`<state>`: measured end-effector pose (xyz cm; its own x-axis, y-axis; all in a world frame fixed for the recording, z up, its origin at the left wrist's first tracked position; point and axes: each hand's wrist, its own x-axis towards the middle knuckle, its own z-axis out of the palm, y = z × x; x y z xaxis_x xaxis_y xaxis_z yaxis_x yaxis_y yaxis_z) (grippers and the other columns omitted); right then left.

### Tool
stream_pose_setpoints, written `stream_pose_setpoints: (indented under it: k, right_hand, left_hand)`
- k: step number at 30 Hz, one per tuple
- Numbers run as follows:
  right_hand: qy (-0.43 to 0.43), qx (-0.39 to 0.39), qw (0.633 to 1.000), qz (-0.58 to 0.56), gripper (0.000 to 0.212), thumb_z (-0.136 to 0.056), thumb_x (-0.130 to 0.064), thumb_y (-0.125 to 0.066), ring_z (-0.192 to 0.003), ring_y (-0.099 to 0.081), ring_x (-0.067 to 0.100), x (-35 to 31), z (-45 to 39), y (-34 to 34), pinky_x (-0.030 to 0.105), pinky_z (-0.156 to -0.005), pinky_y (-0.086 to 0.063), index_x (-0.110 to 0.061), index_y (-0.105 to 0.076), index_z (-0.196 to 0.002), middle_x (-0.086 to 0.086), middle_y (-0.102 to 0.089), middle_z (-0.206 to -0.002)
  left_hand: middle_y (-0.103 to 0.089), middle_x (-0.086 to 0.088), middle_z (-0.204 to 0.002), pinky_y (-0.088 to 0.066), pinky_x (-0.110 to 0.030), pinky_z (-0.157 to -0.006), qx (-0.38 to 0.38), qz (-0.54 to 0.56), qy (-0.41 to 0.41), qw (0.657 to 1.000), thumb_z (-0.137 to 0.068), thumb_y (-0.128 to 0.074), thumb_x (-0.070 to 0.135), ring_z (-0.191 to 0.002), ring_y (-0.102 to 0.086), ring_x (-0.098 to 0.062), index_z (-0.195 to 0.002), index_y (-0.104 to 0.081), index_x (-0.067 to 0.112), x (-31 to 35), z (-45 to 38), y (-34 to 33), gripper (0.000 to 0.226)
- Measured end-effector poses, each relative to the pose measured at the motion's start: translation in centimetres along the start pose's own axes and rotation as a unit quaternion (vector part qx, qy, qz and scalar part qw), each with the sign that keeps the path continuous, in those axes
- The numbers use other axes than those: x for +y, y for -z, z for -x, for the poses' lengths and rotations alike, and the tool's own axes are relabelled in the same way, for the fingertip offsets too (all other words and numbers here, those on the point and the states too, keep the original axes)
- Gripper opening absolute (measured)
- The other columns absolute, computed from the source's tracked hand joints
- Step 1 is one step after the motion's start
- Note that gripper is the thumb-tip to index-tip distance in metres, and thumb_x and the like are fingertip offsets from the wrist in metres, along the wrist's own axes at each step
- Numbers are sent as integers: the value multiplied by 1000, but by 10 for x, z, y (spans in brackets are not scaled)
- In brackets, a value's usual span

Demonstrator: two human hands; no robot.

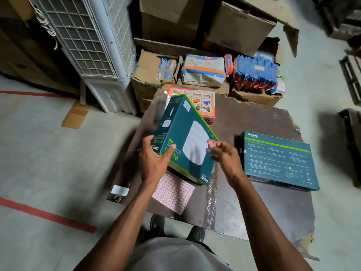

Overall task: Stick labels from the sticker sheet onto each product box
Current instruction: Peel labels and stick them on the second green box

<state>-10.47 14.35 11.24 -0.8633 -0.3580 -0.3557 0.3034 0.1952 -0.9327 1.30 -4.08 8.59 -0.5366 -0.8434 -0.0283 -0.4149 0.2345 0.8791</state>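
A teal box (183,137) is held tilted above the desk (263,122) by the left hand (154,159); a label (211,143) is pinched in the right hand (224,155). Next, pressing it flat onto the box is called for. The sheet (173,190) lies below.

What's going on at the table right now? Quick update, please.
Left hand holds tilted teal box. Right hand pinches a small label at its face. Sticker sheet lies beneath. Nothing in the way.

Teal box (185,137), red-gridded sticker sheet (172,192)
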Motion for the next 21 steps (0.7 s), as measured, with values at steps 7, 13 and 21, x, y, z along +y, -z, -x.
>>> stream_pose_setpoints:
  k: [7,13,21]
  right_hand:
    - [135,-17,991,9,12,-98,-14,-68,-126,-63,15,-49,22,2,37,-99,-52,-15,-66,-86,-8,-64,-140]
    - [361,-26,853,376,32,-100,-23,-64,-151,-37,17,-42,26,14,35,-123,-30,-17,-63,-132,1,-53,-153]
    - [344,4,842,414,27,-104,-27,-53,-139,-51,22,-17,39,23,39,-119,-36,-17,-60,-128,3,-63,-142]
  left_hand:
    - [-66,1,-114,-56,-41,-79,-36,-22,-135,990,-71,-86,40,-99,-65,-25,-128,-54,25,39,25,-15,68]
    - [-61,1,-119,-55,-45,-74,-105,-66,-200,972,-79,-79,39,-104,-63,-32,-133,-50,28,55,43,-28,62]
    - [-51,4,-138,-53,-44,-95,-186,-114,-251,943,-79,-75,25,-120,-59,-25,-150,-39,26,52,48,-31,80]
